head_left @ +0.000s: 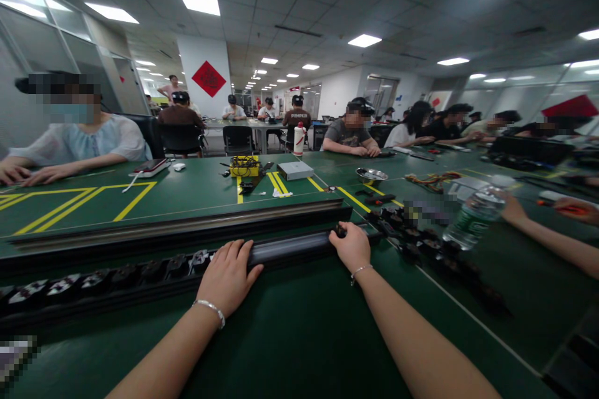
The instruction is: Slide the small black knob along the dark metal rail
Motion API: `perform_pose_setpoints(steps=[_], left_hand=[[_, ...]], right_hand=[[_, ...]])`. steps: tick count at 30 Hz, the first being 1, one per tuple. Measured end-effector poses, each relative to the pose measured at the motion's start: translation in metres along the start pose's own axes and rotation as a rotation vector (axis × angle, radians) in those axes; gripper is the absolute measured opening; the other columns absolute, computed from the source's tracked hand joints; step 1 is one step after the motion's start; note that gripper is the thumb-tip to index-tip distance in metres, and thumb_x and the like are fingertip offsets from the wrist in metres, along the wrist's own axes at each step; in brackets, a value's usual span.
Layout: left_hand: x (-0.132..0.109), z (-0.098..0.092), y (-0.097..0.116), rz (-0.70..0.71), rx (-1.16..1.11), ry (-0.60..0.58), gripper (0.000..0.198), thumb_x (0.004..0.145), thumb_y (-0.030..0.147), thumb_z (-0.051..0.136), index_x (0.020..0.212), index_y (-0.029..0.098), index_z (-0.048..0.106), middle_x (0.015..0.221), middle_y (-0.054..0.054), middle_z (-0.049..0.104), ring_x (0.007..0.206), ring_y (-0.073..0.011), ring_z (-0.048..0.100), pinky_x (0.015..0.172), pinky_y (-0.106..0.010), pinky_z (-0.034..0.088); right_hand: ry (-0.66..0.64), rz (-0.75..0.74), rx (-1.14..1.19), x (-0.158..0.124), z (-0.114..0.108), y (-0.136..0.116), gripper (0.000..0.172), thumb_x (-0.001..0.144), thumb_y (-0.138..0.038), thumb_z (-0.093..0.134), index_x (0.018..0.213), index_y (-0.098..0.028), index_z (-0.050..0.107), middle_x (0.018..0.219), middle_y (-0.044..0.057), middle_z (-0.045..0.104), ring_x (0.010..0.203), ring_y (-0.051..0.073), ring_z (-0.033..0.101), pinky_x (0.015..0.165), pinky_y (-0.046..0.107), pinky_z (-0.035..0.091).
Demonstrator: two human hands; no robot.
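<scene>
A long black rail [290, 248] runs across the green table in front of me. Its left stretch carries a row of black modules [126, 274], while its right stretch has a smooth grey-black surface. My left hand [229, 274] lies over the rail beside the last module, fingers stretched out and thumb apart on the near side. At the rail's right end, my right hand [353, 246] is closed with a small black part [340, 230] at its fingertips. More loose black modules [397, 227] are heaped to the right of that hand.
Long dark strips [187, 224] lie behind the rail. A water bottle [477, 212] stands right, near a co-worker's hand [515, 209]. Farther back are a metal bowl [371, 174], a grey box [294, 170] and a yellow box with black cables [244, 166]. Other people sit around the tables.
</scene>
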State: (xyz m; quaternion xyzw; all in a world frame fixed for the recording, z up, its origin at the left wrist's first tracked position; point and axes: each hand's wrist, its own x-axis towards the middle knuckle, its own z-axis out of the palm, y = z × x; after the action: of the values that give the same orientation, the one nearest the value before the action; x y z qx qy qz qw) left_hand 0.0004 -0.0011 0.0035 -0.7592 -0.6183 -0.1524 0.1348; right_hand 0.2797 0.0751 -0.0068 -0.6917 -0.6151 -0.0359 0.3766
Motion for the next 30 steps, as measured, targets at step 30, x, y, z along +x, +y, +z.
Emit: perform_pose_setpoints(steps=[30], left_hand=[[0.0001,0.0014,-0.0011,0.004,-0.010,-0.001,0.054,0.081,0.050,0.035,0.120,0.014,0.047,0.120,-0.013,0.053,0.112,-0.0251,0.045,0.098,-0.041,0.032]], right_hand=[[0.012,-0.053,-0.006,0.0022,0.0022,0.0087,0.028,0.069,-0.036,0.053,0.087,-0.016,0.062,0.097,0.008,0.064,0.099,0.023,0.053,0.097,0.039,0.025]])
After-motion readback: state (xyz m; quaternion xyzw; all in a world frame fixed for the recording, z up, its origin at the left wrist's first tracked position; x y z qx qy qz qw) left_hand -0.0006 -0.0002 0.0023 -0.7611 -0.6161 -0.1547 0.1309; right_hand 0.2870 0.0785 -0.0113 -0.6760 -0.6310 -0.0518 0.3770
